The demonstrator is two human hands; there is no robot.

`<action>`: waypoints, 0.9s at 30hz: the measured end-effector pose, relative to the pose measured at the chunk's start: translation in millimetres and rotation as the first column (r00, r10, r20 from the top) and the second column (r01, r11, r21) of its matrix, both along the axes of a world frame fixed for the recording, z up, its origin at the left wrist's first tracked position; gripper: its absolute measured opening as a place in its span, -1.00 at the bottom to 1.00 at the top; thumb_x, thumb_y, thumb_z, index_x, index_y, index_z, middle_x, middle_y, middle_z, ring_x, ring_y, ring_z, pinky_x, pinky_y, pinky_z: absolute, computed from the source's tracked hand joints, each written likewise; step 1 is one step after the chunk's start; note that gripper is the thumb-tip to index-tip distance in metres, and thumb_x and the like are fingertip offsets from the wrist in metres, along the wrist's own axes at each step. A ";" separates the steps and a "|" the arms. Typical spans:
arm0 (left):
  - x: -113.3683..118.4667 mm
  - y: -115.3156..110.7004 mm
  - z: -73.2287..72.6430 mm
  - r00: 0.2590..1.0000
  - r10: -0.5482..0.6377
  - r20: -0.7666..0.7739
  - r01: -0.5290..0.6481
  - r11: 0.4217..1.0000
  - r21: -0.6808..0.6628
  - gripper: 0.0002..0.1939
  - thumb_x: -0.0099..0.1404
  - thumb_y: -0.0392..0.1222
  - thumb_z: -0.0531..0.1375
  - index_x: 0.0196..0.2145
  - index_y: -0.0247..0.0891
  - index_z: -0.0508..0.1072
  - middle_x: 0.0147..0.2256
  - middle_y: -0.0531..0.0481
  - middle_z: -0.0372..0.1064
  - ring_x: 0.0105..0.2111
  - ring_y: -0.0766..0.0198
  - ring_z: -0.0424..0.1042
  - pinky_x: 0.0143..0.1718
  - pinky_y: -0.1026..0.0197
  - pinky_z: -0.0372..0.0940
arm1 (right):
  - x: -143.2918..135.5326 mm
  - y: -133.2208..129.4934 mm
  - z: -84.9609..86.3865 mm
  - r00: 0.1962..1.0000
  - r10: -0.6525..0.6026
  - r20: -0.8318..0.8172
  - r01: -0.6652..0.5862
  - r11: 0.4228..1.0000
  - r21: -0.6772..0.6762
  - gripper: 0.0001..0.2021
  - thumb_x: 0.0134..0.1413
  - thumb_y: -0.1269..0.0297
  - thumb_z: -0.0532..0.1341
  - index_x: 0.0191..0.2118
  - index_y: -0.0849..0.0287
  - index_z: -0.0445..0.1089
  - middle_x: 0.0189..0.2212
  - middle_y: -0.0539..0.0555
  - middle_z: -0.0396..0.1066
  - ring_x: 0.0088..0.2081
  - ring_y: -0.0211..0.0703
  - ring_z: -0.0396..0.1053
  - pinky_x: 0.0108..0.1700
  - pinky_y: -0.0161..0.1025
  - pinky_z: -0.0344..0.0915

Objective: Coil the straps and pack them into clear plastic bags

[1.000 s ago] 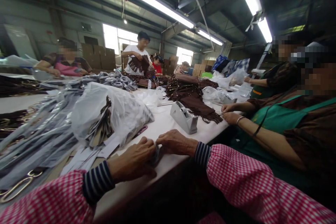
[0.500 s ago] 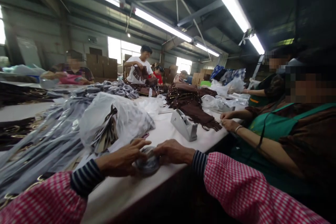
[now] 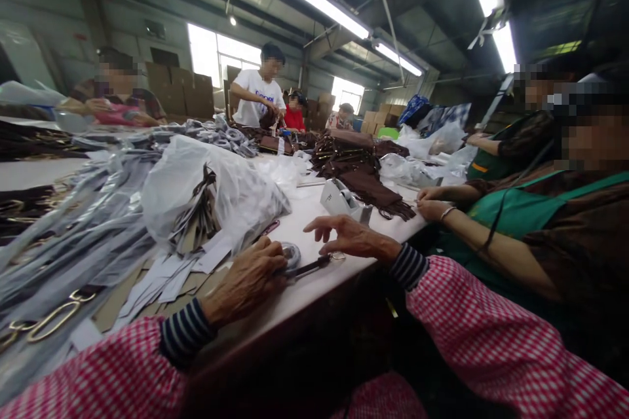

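Note:
My left hand (image 3: 248,278) is closed, its fingers curled against the near-left side of a grey coiled strap (image 3: 293,253) on the table. From the coil a dark strap end (image 3: 312,266) runs to the right and finishes in a small metal ring (image 3: 337,256). My right hand (image 3: 351,236) is over that end, thumb and fingers spread apart, with nothing visible between them. Just behind it stands a grey tape dispenser (image 3: 338,198), partly covered by the hand. Left of the coil, white and tan cards (image 3: 162,281) lie loosely spread.
A clear plastic bag (image 3: 162,177) holding a bundle of tan strips stands behind my left hand. Long grey plastic-wrapped straps (image 3: 63,242) cover the left side. Brown fringed goods (image 3: 363,177) are piled beyond the dispenser. A co-worker in a green apron (image 3: 511,222) sits close on the right.
My right hand has let go of the coil and moved right, fingers spreading. The dark strap end with its ring now shows. The camera view has tilted downward slightly.

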State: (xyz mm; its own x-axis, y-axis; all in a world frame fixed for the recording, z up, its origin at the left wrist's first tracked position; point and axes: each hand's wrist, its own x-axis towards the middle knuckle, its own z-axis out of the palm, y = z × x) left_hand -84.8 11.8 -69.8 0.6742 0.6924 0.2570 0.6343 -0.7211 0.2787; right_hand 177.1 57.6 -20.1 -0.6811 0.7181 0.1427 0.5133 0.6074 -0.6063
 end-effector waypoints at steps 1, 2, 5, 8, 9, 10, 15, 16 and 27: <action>0.5 -0.6 -1.5 1.000 0.005 0.006 -0.005 1.000 0.005 -0.87 0.42 -0.27 0.16 -0.27 -0.26 0.50 -0.19 -0.09 0.37 -0.12 0.03 0.25 -0.04 -0.04 0.25 | -1.4 -1.4 -2.0 0.999 0.018 0.034 -0.018 1.000 0.008 -0.51 0.06 0.44 0.42 0.14 0.17 0.44 -0.20 0.03 0.44 -0.19 -0.18 0.40 -0.11 -0.25 0.33; 0.5 -0.7 -3.0 1.000 0.003 0.017 -0.003 1.000 0.007 -0.86 0.43 -0.24 0.15 -0.26 -0.25 0.51 -0.19 -0.09 0.37 -0.12 0.03 0.25 -0.04 -0.05 0.25 | -4.4 -2.5 -5.3 0.995 0.040 0.091 -0.042 0.999 0.026 -0.49 0.07 0.43 0.42 0.16 0.14 0.43 -0.17 0.03 0.44 -0.19 -0.19 0.40 -0.12 -0.26 0.32; -2.4 2.5 -5.0 0.997 -0.045 0.068 0.046 0.999 -0.022 -0.82 0.47 -0.18 0.13 -0.22 -0.20 0.53 -0.17 -0.08 0.39 -0.13 0.05 0.26 -0.04 -0.04 0.24 | -17.1 -2.5 -19.1 0.948 0.079 0.309 -0.120 0.986 0.115 -0.50 0.13 0.37 0.43 0.18 0.01 0.44 -0.13 0.01 0.42 -0.23 -0.20 0.40 -0.16 -0.28 0.25; -7.5 7.1 -2.2 0.986 -0.119 0.114 0.127 0.990 -0.062 -0.82 0.47 -0.22 0.12 -0.18 -0.15 0.54 -0.12 -0.03 0.42 -0.11 0.08 0.27 -0.02 -0.01 0.21 | -25.5 -0.4 -29.4 0.912 0.061 0.406 -0.148 0.971 0.186 -0.70 0.22 0.30 0.38 0.06 0.02 0.53 -0.17 0.03 0.47 -0.17 -0.14 0.42 -0.17 -0.28 0.21; -8.4 8.0 -1.2 0.984 -0.134 0.119 0.143 0.987 -0.069 -0.82 0.47 -0.24 0.12 -0.18 -0.14 0.54 -0.11 -0.02 0.42 -0.10 0.09 0.28 -0.02 0.00 0.20 | -26.7 -0.5 -31.4 0.910 0.046 0.412 -0.142 0.968 0.205 -0.75 0.23 0.28 0.37 0.02 0.04 0.55 -0.19 0.03 0.48 -0.15 -0.12 0.43 -0.16 -0.28 0.21; -8.5 8.6 -0.7 0.984 -0.137 0.115 0.146 0.987 -0.071 -0.83 0.47 -0.25 0.12 -0.19 -0.15 0.53 -0.10 -0.02 0.42 -0.09 0.09 0.28 -0.01 0.00 0.20 | -27.6 -1.4 -32.9 0.911 0.028 0.411 -0.128 0.967 0.218 -0.79 0.23 0.27 0.38 -0.02 0.06 0.56 -0.20 0.03 0.50 -0.14 -0.10 0.44 -0.15 -0.28 0.20; 6.4 6.3 -11.2 0.999 0.047 -0.013 -0.047 0.999 -0.012 -0.83 0.43 -0.05 0.23 -0.12 -0.15 0.49 -0.13 -0.06 0.45 -0.10 0.01 0.30 -0.07 -0.05 0.15 | -32.6 -16.7 -39.2 0.931 -0.062 0.359 -0.022 0.974 0.224 -0.80 0.20 0.23 0.39 -0.06 0.07 0.57 -0.23 0.03 0.52 -0.19 -0.10 0.46 -0.19 -0.29 0.22; 10.9 5.4 -15.2 0.995 0.093 -0.028 -0.093 0.996 0.011 -0.84 0.42 -0.06 0.23 -0.11 -0.15 0.48 -0.14 -0.06 0.46 -0.09 0.00 0.30 -0.08 -0.06 0.14 | -33.4 -20.0 -40.1 0.935 -0.079 0.346 -0.001 0.974 0.225 -0.80 0.21 0.24 0.38 -0.06 0.08 0.57 -0.23 0.05 0.52 -0.18 -0.09 0.46 -0.17 -0.28 0.23; 29.3 -13.9 -36.3 0.998 0.064 -0.002 -0.063 0.984 0.167 -0.83 0.39 -0.06 0.20 -0.23 -0.22 0.38 -0.18 -0.10 0.47 -0.10 0.01 0.32 -0.12 -0.09 0.15 | -34.1 5.6 6.8 0.988 -0.101 -0.119 0.080 0.982 -0.169 -0.77 0.20 0.17 0.31 -0.18 0.22 0.59 -0.45 0.01 0.47 -0.41 -0.21 0.37 -0.33 -0.29 0.29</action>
State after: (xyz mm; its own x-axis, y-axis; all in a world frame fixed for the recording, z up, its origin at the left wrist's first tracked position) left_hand -55.4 -2.1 -106.1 0.6324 0.6818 0.3677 0.6820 -0.7152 0.1530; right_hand 142.9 63.3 -13.3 -0.5965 0.7965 0.0993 0.4742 0.4495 -0.7570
